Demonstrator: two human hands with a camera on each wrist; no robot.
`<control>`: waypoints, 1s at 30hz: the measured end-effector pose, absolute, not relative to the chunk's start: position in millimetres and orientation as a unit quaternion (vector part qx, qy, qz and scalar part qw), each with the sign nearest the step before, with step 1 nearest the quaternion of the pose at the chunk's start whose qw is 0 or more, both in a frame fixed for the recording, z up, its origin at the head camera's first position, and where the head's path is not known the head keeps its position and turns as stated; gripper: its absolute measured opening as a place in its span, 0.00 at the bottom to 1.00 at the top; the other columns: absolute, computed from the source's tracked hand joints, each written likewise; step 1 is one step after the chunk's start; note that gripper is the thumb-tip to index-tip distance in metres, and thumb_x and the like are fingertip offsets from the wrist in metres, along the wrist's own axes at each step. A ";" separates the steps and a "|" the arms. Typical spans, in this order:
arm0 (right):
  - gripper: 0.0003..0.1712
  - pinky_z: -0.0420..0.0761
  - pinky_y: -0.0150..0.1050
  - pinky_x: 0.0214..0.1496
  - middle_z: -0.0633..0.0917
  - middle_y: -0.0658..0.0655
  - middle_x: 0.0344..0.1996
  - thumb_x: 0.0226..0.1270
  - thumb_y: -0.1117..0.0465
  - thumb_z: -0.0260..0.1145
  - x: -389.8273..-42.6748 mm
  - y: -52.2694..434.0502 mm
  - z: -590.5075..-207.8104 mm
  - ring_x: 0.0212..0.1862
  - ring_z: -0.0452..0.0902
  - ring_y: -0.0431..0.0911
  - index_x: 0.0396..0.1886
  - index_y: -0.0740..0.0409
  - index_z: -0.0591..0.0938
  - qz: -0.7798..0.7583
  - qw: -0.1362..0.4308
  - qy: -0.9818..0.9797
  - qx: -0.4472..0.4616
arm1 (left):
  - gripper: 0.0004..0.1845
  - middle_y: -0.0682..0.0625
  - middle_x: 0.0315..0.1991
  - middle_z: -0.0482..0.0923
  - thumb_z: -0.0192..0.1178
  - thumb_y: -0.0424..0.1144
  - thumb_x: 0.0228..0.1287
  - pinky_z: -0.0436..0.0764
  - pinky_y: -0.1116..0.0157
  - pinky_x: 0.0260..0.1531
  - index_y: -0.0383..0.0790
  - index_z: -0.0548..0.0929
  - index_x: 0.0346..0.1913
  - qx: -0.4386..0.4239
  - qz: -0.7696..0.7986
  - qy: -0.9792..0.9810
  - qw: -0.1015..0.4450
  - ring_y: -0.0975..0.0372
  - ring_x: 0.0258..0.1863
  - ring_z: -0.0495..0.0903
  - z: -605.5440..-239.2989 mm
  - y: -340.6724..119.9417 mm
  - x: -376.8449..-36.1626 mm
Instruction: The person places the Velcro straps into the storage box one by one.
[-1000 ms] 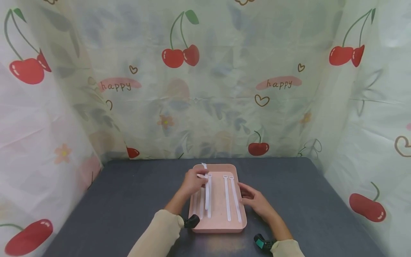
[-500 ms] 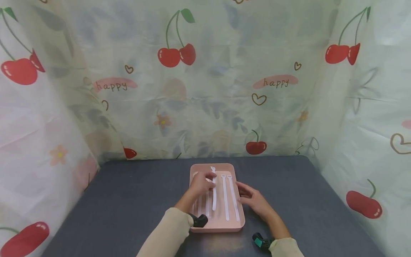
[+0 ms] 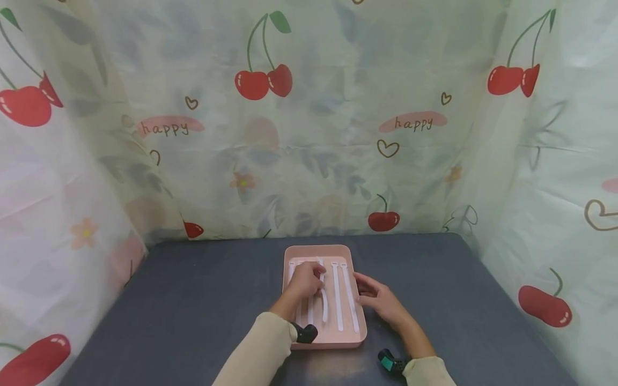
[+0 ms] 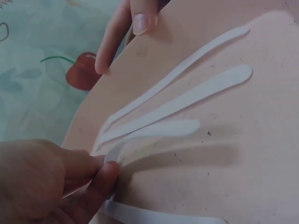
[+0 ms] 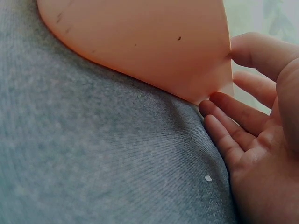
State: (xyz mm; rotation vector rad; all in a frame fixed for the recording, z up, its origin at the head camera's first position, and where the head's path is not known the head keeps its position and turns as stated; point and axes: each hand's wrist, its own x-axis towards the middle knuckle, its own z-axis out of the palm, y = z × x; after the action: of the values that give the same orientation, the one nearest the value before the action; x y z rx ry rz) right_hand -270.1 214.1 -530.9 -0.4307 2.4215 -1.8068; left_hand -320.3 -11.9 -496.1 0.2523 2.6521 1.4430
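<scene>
A pink tray (image 3: 333,339) holds several thin white strap-like cable ties with slotted heads. My left hand (image 3: 304,281) is over the tray and pinches one cable tie (image 4: 163,128) between thumb and fingertips. Its free end bends up and casts a shadow on the tray floor. To the right of it, two cable ties (image 3: 338,300) lie lengthwise side by side. Others, partly hidden under my left hand, lie on the left side. My right hand (image 3: 386,305) touches the tray's right wall from outside, its fingers loosely bent and none of them wrapped round the tray.
The tray stands on a dark grey cloth-covered table (image 3: 217,300). A pale curtain (image 3: 314,118) with cherry prints surrounds the back and sides. Black wrist devices (image 3: 306,333) sit on both wrists. A small white speck (image 5: 208,178) lies on the cloth.
My left hand has moved rightward across the tray with the cable tie and lowered it toward the floor beside the right-hand pair. My right hand has stayed at the tray's side.
</scene>
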 end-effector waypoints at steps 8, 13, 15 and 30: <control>0.36 0.73 0.51 0.61 0.76 0.62 0.62 0.63 0.63 0.67 -268.1 211.9 -527.1 0.59 0.74 0.55 0.71 0.60 0.68 -0.594 0.046 0.794 -0.123 | 0.17 0.51 0.24 0.72 0.66 0.20 0.46 0.73 0.69 0.16 0.33 0.84 0.43 0.114 0.397 0.911 0.016 0.62 0.19 0.72 -497.9 -8.0 -319.3; 0.36 0.72 0.52 0.61 0.75 0.63 0.62 0.64 0.64 0.67 -267.9 211.3 -528.3 0.60 0.73 0.56 0.71 0.61 0.67 -0.593 0.046 0.794 -0.124 | 0.17 0.51 0.24 0.73 0.67 0.22 0.45 0.73 0.67 0.21 0.34 0.84 0.42 0.121 0.356 0.927 -0.002 0.60 0.23 0.72 -497.5 -6.3 -318.5; 0.36 0.72 0.52 0.61 0.75 0.64 0.62 0.64 0.63 0.67 -268.6 210.4 -529.3 0.60 0.73 0.56 0.71 0.61 0.67 -0.593 0.047 0.794 -0.125 | 0.17 0.51 0.25 0.74 0.68 0.23 0.44 0.73 0.67 0.23 0.34 0.84 0.42 0.115 0.346 0.931 -0.007 0.60 0.24 0.72 -497.2 -6.9 -317.9; 0.36 0.74 0.49 0.60 0.75 0.64 0.62 0.64 0.64 0.67 -272.7 207.1 -531.5 0.59 0.74 0.56 0.71 0.61 0.67 -0.594 0.048 0.792 -0.135 | 0.17 0.49 0.29 0.76 0.67 0.23 0.46 0.75 0.66 0.25 0.33 0.83 0.43 0.078 0.362 0.929 -0.014 0.59 0.28 0.74 -494.1 -9.4 -308.8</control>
State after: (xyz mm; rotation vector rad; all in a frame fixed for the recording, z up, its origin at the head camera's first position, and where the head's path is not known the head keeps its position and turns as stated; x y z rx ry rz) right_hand -272.7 207.1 -531.5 -0.4112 2.4144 -1.8109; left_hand -308.8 -9.4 -494.1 0.2486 2.9438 1.1458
